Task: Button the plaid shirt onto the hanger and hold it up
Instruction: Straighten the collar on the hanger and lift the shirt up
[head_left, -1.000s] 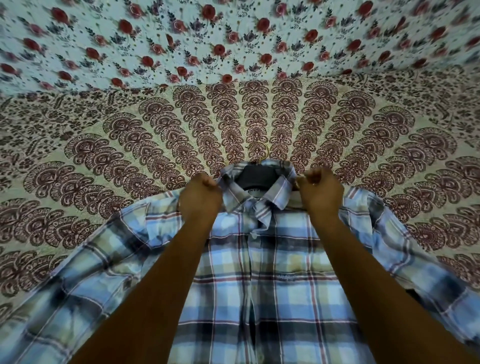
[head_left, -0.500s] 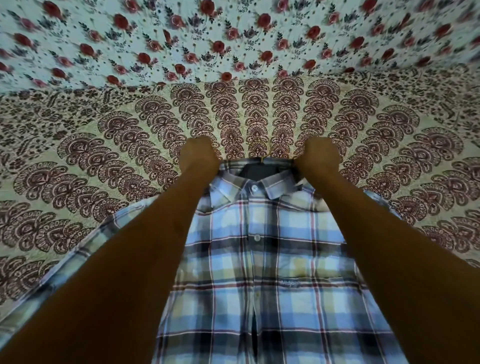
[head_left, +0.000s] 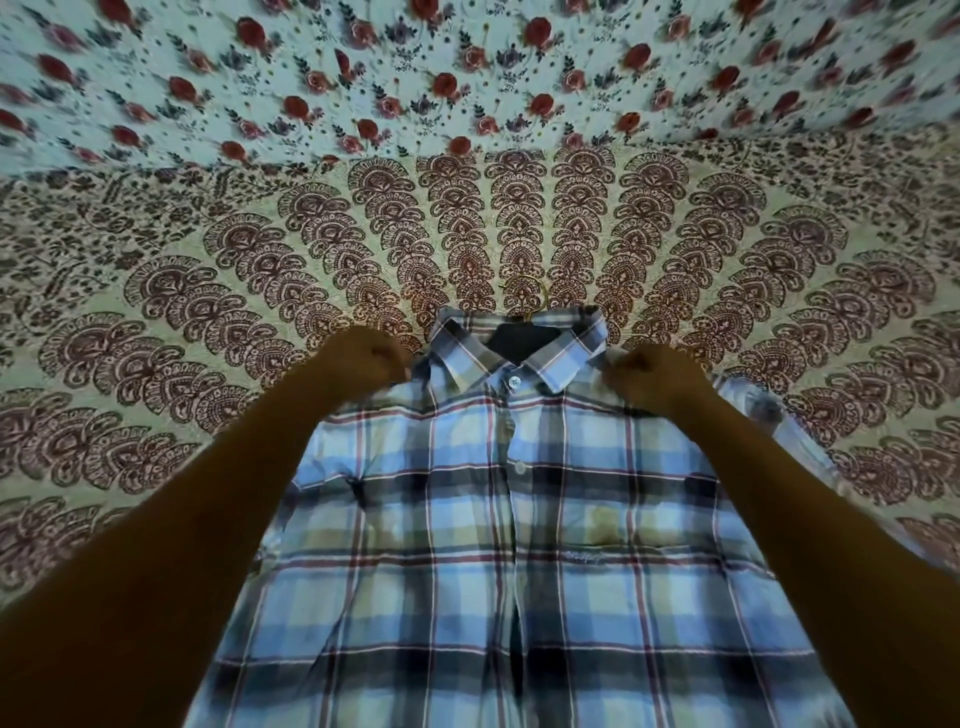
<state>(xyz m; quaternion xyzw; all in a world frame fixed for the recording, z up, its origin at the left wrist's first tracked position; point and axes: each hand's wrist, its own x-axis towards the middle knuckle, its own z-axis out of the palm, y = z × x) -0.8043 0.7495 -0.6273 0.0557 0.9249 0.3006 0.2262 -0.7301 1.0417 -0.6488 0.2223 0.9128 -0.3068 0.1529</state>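
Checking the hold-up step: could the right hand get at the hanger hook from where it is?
Probably yes. The hanger hook pokes out bare above the collar, lying on the patterned bedsheet with nothing over it. The right hand grips the plaid shirt at the shoulder, so it must let go first.

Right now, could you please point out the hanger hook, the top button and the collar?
Hook (head_left: 540, 306), head view, on its curved wire.
Top button (head_left: 514, 382), head view, on its face.
Collar (head_left: 457, 348), head view, on its left flap.
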